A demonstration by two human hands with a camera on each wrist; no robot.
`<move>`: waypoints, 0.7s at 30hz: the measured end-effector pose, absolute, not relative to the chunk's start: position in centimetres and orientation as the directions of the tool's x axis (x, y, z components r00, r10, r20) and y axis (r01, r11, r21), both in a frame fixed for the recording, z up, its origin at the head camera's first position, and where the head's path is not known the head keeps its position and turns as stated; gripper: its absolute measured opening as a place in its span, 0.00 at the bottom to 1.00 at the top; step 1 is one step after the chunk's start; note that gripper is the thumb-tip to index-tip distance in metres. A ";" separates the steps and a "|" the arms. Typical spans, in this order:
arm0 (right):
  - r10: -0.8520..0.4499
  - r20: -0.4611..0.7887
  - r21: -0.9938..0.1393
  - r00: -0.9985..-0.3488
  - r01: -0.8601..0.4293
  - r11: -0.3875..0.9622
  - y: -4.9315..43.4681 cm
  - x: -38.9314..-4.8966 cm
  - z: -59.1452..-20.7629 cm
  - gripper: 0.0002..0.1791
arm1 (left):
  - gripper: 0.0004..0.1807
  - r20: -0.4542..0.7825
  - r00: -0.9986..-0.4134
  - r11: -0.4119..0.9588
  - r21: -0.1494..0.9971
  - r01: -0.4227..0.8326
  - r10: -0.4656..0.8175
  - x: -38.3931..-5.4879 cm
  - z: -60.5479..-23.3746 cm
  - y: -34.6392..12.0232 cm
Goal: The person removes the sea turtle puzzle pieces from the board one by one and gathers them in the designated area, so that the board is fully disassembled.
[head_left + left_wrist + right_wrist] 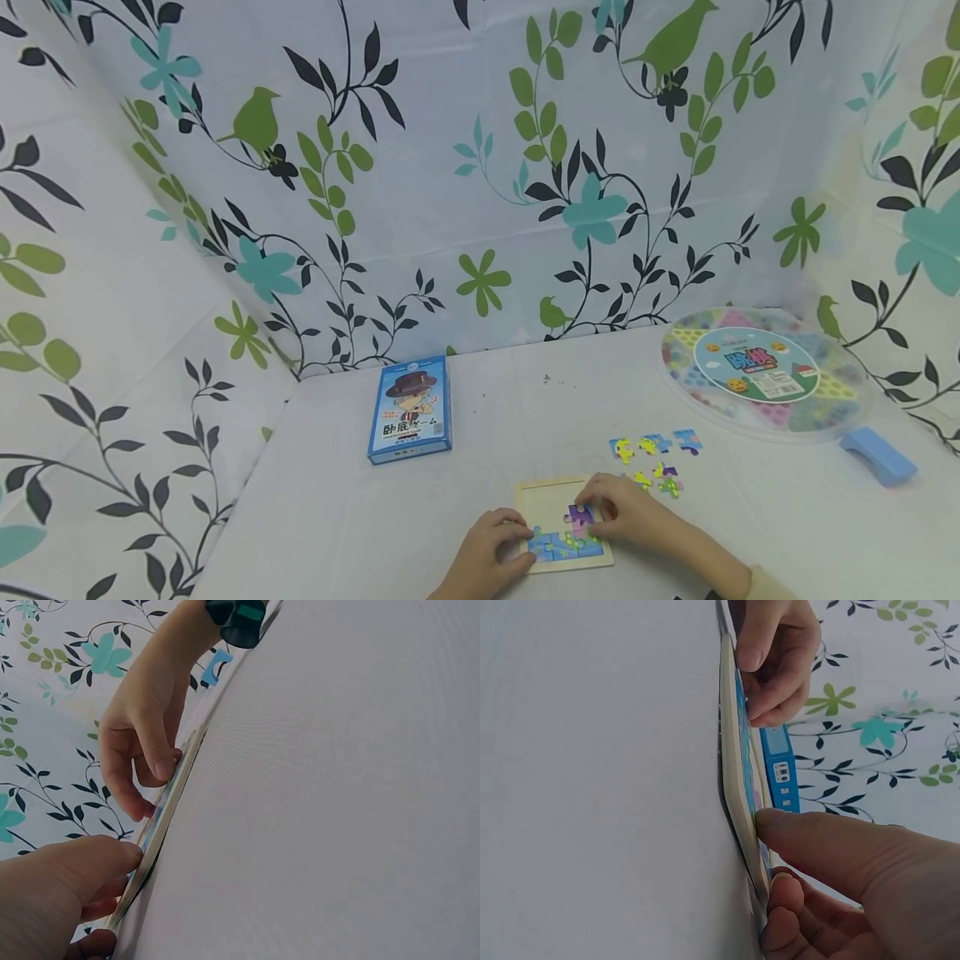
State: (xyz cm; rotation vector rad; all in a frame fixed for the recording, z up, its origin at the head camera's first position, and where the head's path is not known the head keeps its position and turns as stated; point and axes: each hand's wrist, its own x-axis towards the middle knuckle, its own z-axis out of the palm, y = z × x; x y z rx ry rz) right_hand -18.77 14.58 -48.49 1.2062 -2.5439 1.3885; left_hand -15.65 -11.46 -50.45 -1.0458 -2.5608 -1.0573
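A wooden puzzle tray [551,498] lies near the table's front edge, its lower part filled with blue pieces. My left hand [517,540] grips the tray's left edge [166,814], thumb and fingers curled on it. My right hand [600,510] reaches in from the right. Its curled fingertips pinch a purple puzzle piece [579,515] lying in the tray. In the right wrist view my right hand [780,847] touches the tray's rim [736,780], with my left hand [769,671] at the far end. Several loose pieces [654,458] lie just right of the tray.
A blue card box [409,408] lies left of centre, behind the tray. A round clear plastic case [761,375] of coloured pieces sits at the back right, with a light blue block [877,456] beside it. Floral cloth walls [450,167] close off the back and both sides.
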 end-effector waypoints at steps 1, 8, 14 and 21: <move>-0.617 0.335 -0.720 -0.712 -0.616 0.320 14.5 -18.7 -48.5 0.12 | 0.08 0.401 -0.739 0.502 0.551 0.667 0.541 -15.6 -50.4 -11.5; -0.599 0.339 -0.712 -0.725 -0.614 0.340 14.5 -18.6 -48.7 0.14 | 0.09 0.376 -0.753 0.509 0.567 0.648 0.540 -15.6 -50.3 -11.4; -0.599 0.336 -0.719 -0.727 -0.608 0.336 14.4 -18.5 -48.5 0.15 | 0.09 0.387 -0.750 0.516 0.553 0.654 0.536 -15.6 -50.4 -11.4; -0.587 0.317 -0.749 -0.745 -0.576 0.327 14.3 -18.3 -48.5 0.17 | 0.09 0.391 -0.750 0.513 0.556 0.654 0.534 -15.6 -50.5 -11.4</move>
